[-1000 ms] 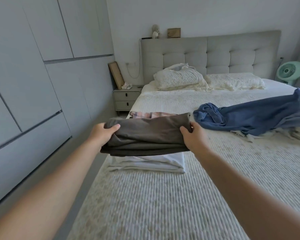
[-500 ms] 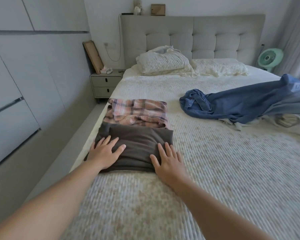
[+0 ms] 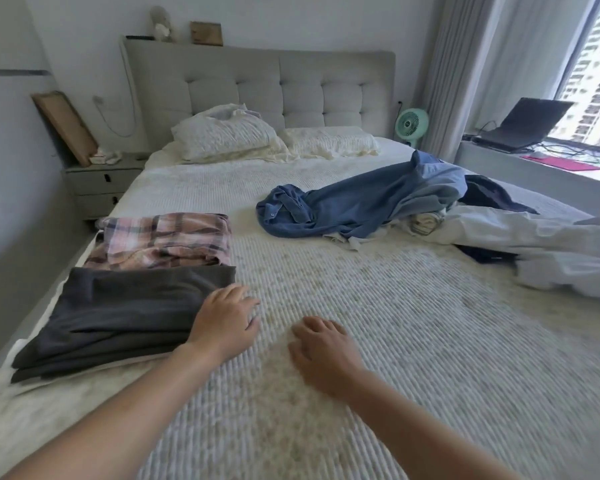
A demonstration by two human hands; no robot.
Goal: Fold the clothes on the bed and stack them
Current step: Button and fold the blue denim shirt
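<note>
We see our left hand (image 3: 222, 323) at the right edge of the folded dark grey garment (image 3: 125, 313), and its grip holds nothing, fingers loosely bent. Our right hand (image 3: 323, 351) is over the ribbed, cream bed cover (image 3: 395, 341), its grip also empty, fingers half curled. The grey garment is a flat rectangle of smooth cloth, lying on a white layer at the left side of the bed. Just behind it is a folded pink plaid piece (image 3: 163, 239), soft and a little wrinkled. Farther right, a blue shirt (image 3: 354, 202) lies crumpled beside a loose white garment (image 3: 534, 237).
</note>
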